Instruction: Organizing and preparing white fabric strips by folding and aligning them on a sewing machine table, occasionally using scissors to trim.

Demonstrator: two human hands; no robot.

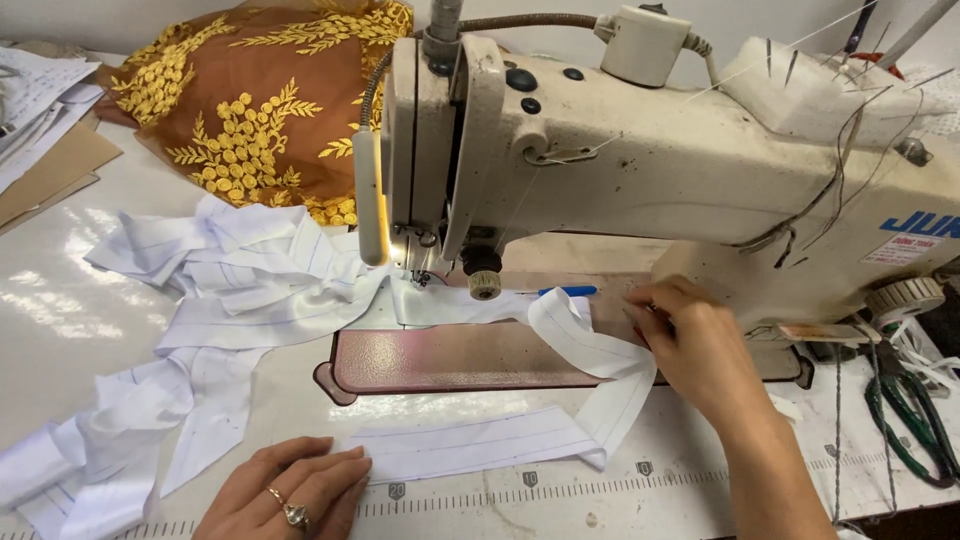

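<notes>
A long white fabric strip [500, 440] with thin stitched lines runs from under the sewing machine's needle area [420, 272] across the metal bed plate [460, 360] and loops back toward me. My left hand [290, 490], wearing a ring, lies flat on the strip's near end at the table's front edge. My right hand [695, 345] pinches the strip's fold at the right of the bed plate, below the machine arm. A blue pen-like tool [568, 291] lies just behind the strip.
The cream sewing machine [650, 150] fills the upper right. A pile of white strips [230, 270] lies left of the needle. Brown fabric with gold embroidery [260, 100] sits behind. Papers [40, 110] at far left, green-handled scissors [915, 410] at far right, a ruler scale [560, 480] along the table's front edge.
</notes>
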